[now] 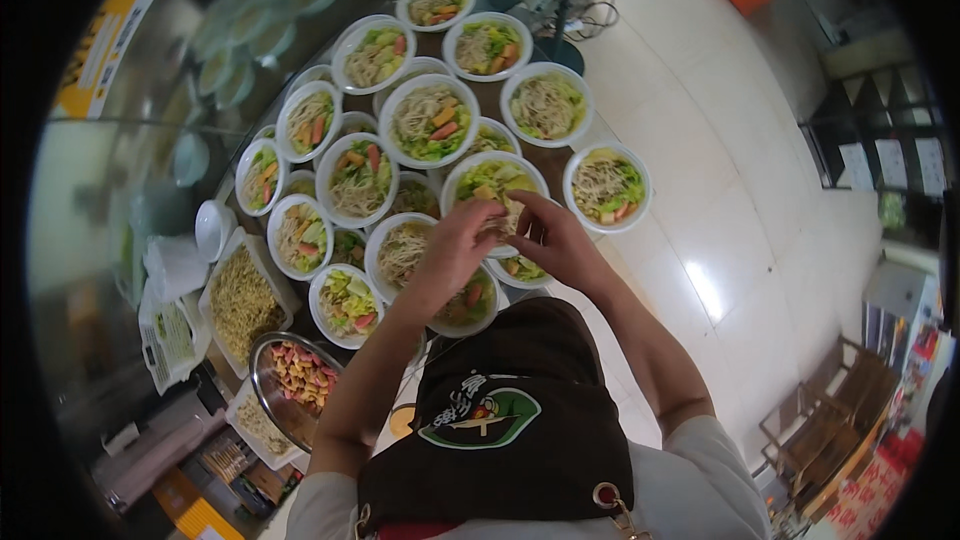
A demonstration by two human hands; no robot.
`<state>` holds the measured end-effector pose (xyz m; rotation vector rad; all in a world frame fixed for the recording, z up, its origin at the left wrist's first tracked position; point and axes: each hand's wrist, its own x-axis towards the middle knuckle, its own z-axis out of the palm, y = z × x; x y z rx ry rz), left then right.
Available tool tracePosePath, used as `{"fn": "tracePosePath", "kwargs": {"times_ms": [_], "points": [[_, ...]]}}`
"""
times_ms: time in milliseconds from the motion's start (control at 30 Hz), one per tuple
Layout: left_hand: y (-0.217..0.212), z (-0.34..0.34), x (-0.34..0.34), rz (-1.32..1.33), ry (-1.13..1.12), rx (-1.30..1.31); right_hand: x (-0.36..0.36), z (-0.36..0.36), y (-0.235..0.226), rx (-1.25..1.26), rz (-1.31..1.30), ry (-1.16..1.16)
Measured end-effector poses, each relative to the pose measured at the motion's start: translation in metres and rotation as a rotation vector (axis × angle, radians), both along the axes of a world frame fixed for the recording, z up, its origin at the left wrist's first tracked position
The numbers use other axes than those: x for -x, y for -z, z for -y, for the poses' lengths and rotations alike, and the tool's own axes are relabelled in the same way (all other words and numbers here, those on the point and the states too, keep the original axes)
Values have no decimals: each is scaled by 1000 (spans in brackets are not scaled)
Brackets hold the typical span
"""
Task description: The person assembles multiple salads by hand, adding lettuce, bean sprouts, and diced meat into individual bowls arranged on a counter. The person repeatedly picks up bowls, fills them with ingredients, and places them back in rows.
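Note:
My left hand (458, 238) and my right hand (553, 237) meet over a white bowl (456, 177) of noodles and green lettuce in the middle of the table. Both hands pinch a small clump of noodles (497, 225) between the fingertips, just above that bowl. Right below my left hand sits another white bowl (380, 237) of noodles. My forearms come up from the lower edge, over a dark apron (510, 420) with a green and white emblem.
Several white bowls of noodles, lettuce and red slices crowd the table, some stacked. At the left stand a white tray of noodles (240, 302), a metal bowl of pink and yellow pieces (297, 376) and a small white cup (212, 226). A white tiled floor lies to the right.

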<state>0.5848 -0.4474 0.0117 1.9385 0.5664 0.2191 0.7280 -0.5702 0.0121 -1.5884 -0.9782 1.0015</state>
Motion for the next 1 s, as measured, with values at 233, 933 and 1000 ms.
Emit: {"fn": "tracePosePath", "kwargs": {"times_ms": [233,933,1000], "points": [[-4,1,11,36,-87,-52,9,-17,27,74,37,-71],[-58,-52,102,201,-509,5,13,-17,13,-8,205,87],[-64,-60,118,238,-568,75,18,-17,21,-10,246,95]]}}
